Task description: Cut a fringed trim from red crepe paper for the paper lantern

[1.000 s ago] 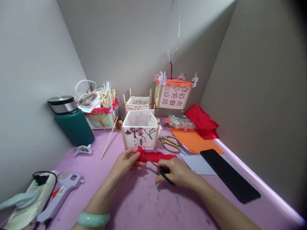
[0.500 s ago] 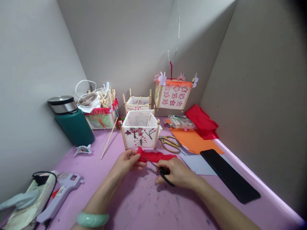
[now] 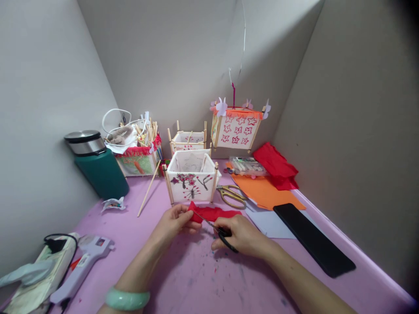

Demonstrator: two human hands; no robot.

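A strip of red paper (image 3: 214,213) lies in front of a white box lantern (image 3: 191,187) with painted flowers and wooden corner sticks. My left hand (image 3: 180,221) pinches the strip's left end between thumb and fingers. Black-handled scissors (image 3: 225,237) are in my right hand (image 3: 240,237), their blades pointing up and left at the red paper beside my left fingertips. Whether the blades are fully closed is too small to tell.
Gold-handled scissors (image 3: 232,196), orange sheets (image 3: 268,192) and a black phone-like slab (image 3: 312,239) lie to the right. A green bottle (image 3: 101,172), wooden stick (image 3: 149,188) and glue gun (image 3: 83,266) are left. A star-patterned lantern (image 3: 237,131) hangs behind.
My left hand and the red paper end have shifted very slightly to the right. The scissors in my right hand look almost unmoved.
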